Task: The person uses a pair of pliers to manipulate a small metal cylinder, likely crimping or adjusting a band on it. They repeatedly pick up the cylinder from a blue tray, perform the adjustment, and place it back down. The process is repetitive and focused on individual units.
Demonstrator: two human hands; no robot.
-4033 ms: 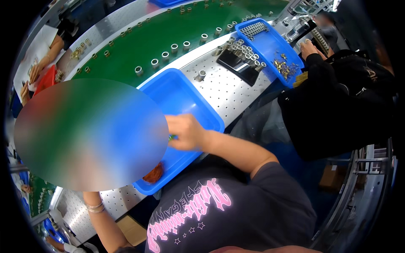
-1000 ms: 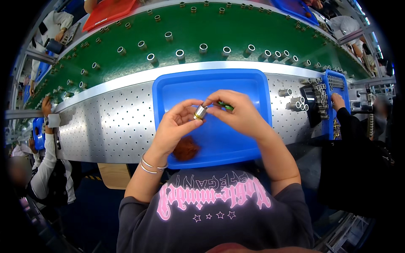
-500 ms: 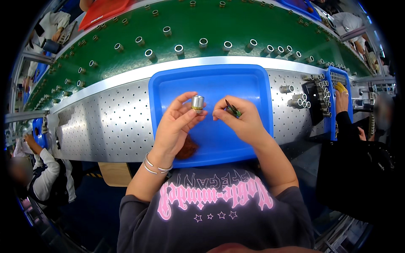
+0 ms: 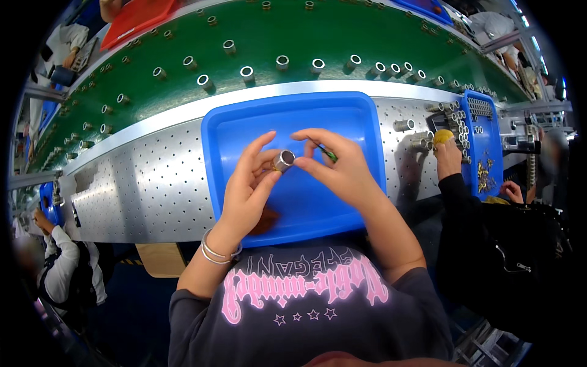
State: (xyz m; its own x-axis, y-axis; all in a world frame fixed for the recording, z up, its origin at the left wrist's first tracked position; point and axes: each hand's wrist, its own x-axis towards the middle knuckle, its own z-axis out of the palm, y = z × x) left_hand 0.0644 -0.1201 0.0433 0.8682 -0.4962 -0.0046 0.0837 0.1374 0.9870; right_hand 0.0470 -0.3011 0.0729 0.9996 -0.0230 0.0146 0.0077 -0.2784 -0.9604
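My left hand [image 4: 247,183] grips a short shiny metal sleeve [image 4: 285,160] between thumb and fingers, above a blue plastic tray [image 4: 367,177]. The sleeve is tilted, its open end showing. On its right, my right hand [image 4: 336,165] has the thumb tip at or very near the sleeve's rim, with the index finger arched above. Tucked in that hand is a small slim tool [image 4: 329,154], dark and pointed with a green part; its exact kind is hidden by the fingers. A reddish-brown lump [image 4: 266,221] lies in the tray, partly behind my left wrist.
Beyond a pale rail, a green conveyor belt [image 4: 263,40] carries many standing metal sleeves. The tray rests on a perforated metal table [image 4: 140,196]. At right, a co-worker's hand [image 4: 449,160] holds a yellow cloth beside grouped sleeves and another blue tray [image 4: 489,153] with small brass-coloured pieces.
The sleeve has turned from upright to tilted, and my right hand has come up to it. The co-worker's hand with the yellow cloth has moved left from the side tray to the grouped sleeves.
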